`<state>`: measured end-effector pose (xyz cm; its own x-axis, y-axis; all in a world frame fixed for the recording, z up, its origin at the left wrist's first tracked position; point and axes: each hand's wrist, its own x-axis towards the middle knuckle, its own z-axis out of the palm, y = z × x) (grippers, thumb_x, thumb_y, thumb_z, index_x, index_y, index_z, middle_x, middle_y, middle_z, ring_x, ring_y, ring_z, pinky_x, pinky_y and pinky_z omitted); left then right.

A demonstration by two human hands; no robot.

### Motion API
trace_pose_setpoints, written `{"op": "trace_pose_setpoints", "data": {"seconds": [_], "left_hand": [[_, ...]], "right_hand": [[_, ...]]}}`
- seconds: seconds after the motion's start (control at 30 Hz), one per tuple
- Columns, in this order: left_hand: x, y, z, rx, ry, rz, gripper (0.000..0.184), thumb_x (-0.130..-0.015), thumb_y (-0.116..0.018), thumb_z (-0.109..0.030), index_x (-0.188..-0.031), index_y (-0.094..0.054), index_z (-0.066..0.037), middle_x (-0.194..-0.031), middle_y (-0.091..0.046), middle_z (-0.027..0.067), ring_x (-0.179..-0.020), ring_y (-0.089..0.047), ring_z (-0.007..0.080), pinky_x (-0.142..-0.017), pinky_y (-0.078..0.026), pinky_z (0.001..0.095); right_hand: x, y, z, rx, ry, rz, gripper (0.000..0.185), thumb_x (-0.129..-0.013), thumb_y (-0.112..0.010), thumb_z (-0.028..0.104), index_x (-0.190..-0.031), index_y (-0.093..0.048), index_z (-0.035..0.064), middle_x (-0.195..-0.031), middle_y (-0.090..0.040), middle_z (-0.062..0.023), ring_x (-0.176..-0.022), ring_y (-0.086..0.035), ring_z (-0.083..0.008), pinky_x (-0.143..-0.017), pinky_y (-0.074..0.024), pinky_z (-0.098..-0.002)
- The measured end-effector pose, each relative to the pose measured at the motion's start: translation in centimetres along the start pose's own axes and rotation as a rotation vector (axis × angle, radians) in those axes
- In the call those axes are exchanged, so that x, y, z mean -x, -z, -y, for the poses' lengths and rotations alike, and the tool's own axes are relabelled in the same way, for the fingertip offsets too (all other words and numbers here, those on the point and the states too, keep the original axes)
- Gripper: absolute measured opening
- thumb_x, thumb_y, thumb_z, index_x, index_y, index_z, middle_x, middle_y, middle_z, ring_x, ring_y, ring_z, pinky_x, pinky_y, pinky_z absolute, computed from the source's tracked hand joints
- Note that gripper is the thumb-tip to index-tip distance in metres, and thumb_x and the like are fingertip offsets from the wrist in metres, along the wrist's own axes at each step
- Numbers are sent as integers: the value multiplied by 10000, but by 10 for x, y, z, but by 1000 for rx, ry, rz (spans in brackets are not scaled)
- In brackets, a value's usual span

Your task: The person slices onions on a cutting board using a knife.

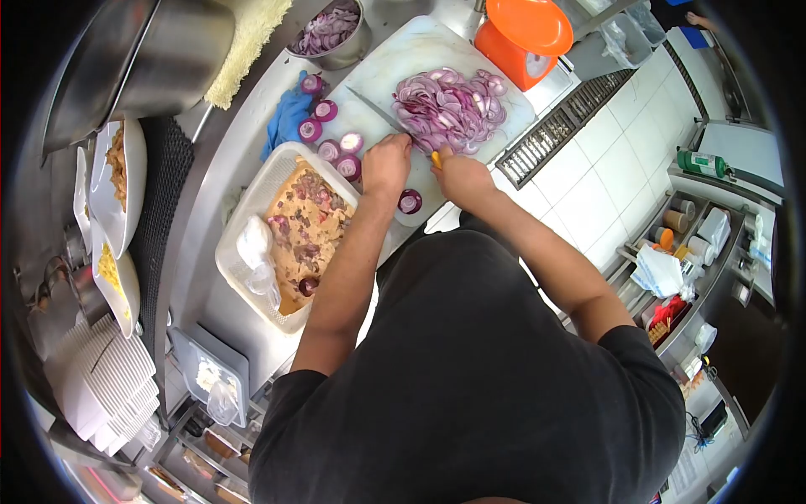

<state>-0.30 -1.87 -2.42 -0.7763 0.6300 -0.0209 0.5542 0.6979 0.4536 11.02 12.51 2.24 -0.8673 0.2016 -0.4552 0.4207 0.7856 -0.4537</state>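
Note:
My right hand (464,180) is wrapped round the yellow handle of a knife (375,107), whose blade points toward the far left over the white cutting board (437,38). My left hand (387,165) is closed beside the blade, near the handle end; whatever its fingers pinch is hidden. A heap of sliced red onion (449,109) lies on the board just beyond both hands. Several peeled red onion halves (328,150) sit along the board's left side, and another onion half (410,202) rests close to my right wrist.
A white plastic basket (231,244) holding onion scraps and a plastic bag stands to the left. Behind are a steel container of sliced onion (361,42), a crumpled blue glove (288,118) and an orange scale (512,46). A floor drain grate (558,126) runs at right.

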Motion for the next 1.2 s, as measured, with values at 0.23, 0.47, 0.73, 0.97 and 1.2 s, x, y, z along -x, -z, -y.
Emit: {"op": "trace_pose_setpoints", "data": {"seconds": [0.23,0.47,0.73,0.97,1.2], "left_hand": [[3,1,-2,12,-122,-18,125,-976,-622,-151,-1000,-733,-98,-994,-743,130,-873,-729,376,-751,-592,511],[2,63,16,-187,-33,-213,200,-905,-726,-195,-1066,-736,-76,-1053,-727,131,-995,-708,343,-901,-541,486],[-7,75,29,-528,118,129,335,-861,-782,-259,-1150,-692,-114,-1121,-702,121,-1072,-701,308,-916,-512,466],[-20,55,26,-434,32,79,312,-887,-760,-253,-1170,-691,-139,-1127,-704,130,-1009,-725,315,-907,-520,469],[-7,23,-7,159,147,48,412,-850,-840,-218,-1197,-664,-85,-1130,-693,129,-994,-713,343,-902,-556,469]], "right_hand": [[-5,16,-10,-45,48,-38,358,-1035,-618,328,-1161,-570,-4,-927,-744,-248,-901,-739,-433,-781,-570,-545],[31,7,-20,-123,28,-2,365,-1037,-622,348,-1173,-570,12,-905,-739,-248,-874,-730,-448,-767,-562,-558],[28,-3,-57,-14,103,12,389,-1024,-638,398,-1177,-587,43,-854,-734,-215,-829,-731,-427,-727,-562,-548],[9,19,-57,22,64,-62,382,-1022,-636,396,-1180,-599,50,-882,-751,-206,-843,-741,-410,-737,-572,-525],[7,5,-39,5,12,-142,365,-1026,-632,348,-1161,-588,11,-857,-745,-221,-837,-742,-418,-753,-577,-535]]}}
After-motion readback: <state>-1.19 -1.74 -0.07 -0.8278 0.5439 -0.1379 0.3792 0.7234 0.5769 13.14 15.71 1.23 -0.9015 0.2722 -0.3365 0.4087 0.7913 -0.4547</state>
